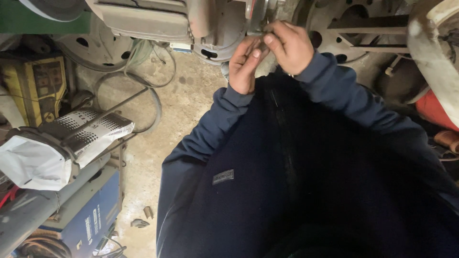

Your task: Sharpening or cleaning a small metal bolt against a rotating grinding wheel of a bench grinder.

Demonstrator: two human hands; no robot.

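My left hand (245, 64) and my right hand (288, 47) meet at the top middle of the head view, fingers pinched together on a small dark part (262, 37) just below a metal disc-like piece (256, 16) of a machine. What the small part is cannot be made out. Both arms wear dark blue sleeves, and my dark jacket fills the lower right of the view.
A grey machine housing (143, 19) hangs at the top. Steel wheel rims (334, 24) lie on the concrete floor (186, 95). A yellow box (36, 86), a white sack (57, 148), a blue welder-like unit (91, 215) and loose cable (153, 102) crowd the left.
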